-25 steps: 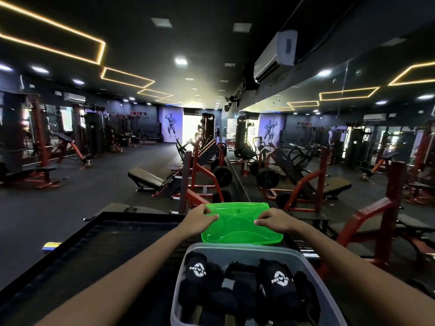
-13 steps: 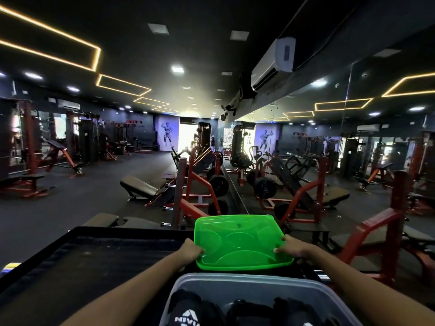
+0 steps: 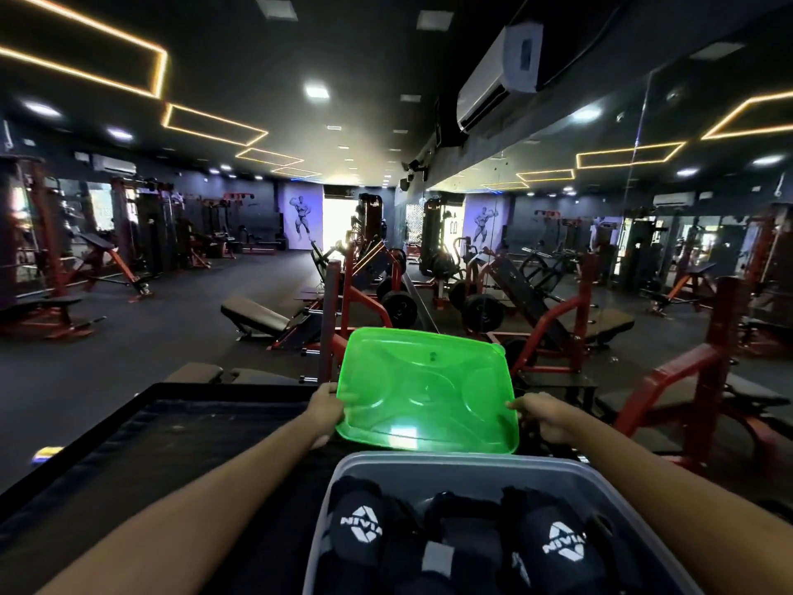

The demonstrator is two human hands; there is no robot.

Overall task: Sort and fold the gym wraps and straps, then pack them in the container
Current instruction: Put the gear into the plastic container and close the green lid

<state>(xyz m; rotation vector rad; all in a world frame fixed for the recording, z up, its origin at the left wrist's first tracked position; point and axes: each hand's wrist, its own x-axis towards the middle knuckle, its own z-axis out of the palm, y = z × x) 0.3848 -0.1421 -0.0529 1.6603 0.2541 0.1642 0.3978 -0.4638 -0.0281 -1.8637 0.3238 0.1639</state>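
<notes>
A translucent green lid is held up and tilted toward me, just beyond the clear plastic container. My left hand grips the lid's left edge. Its right edge is gripped by my right hand. Inside the container lie several folded black wraps, two of them showing a white NIVIA logo. The container sits at the near right on a black padded surface.
Red-framed weight machines and benches stand close behind the padded surface and to the right. A mirror wall runs along the right. Open dark floor lies to the left, with a small yellow-blue object at the left edge.
Both hands have raised the green lid and tilted its inner face toward me, bringing it nearer the container. The view has dipped back down, showing more of the wraps.
</notes>
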